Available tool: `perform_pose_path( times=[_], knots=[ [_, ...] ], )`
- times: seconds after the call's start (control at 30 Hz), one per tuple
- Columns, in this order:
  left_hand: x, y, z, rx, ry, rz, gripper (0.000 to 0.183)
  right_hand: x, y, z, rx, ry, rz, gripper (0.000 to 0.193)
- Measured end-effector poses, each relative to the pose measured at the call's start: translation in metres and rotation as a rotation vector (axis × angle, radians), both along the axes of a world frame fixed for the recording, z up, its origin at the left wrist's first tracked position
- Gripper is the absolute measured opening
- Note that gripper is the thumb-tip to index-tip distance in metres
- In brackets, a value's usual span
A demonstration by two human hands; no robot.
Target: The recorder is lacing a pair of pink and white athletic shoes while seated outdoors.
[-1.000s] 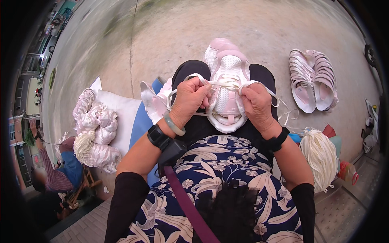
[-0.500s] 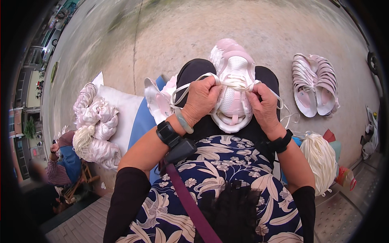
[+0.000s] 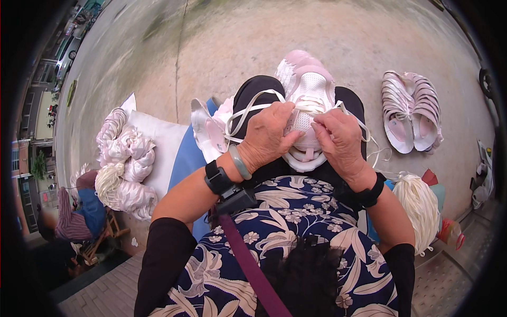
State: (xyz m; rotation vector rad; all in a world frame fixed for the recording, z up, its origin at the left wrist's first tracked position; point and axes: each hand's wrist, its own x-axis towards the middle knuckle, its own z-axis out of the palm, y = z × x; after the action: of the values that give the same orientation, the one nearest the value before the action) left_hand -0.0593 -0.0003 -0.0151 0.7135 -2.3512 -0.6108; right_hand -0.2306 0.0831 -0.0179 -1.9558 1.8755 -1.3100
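A pink and white sneaker upper lies across my lap between my knees, its toe pointing away and its heel opening toward me. A flat white shoelace runs through its upper eyelets, with loose ends looping out on both sides. My left hand grips the left eyelet edge, fingers curled and thumb stretched over the tongue. On the opposite edge is my right hand, with thumb and fingers closed together near the lacing; what they pinch is hidden. Another pale pink upper rests beside my left knee.
Tied bundles of uppers lie on a white sack at left. Another tied bundle sits on the concrete ground at right. A thick hank of white laces is by my right elbow. Another person sits at far left.
Both hands have shifted from holding the lace out at each side to lying over the eyelet edges. My left thumb has stretched out over the tongue. The person at left leans differently.
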Motion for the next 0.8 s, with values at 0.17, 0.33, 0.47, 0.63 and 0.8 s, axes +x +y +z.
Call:
perform_pose_path(
  times=[0.17, 0.33, 0.47, 0.63, 0.8],
  knots=[
    [0.006, 0.005, -0.005, 0.053, -0.136, 0.015, 0.044, 0.019, -0.009, -0.002, 0.045, 0.17, 0.057, 0.011],
    [0.005, 0.006, -0.012, 0.125, -0.169, 0.052, 0.025, 0.023, -0.016, -0.016, 0.04, 0.214, 0.025, 0.013],
    [0.004, 0.008, -0.011, 0.104, -0.149, 0.063, 0.017, 0.018, -0.018, -0.028, -0.085, 0.291, 0.036, 0.018],
    [-0.004, 0.0, -0.02, 0.017, 0.015, -0.016, 0.014, 0.005, -0.026, -0.032, -0.108, 0.36, 0.098, 0.021],
    [-0.017, -0.015, -0.022, 0.035, -0.045, -0.051, 0.011, -0.006, -0.039, -0.027, -0.116, 0.373, 0.066, 0.017]
  ],
)
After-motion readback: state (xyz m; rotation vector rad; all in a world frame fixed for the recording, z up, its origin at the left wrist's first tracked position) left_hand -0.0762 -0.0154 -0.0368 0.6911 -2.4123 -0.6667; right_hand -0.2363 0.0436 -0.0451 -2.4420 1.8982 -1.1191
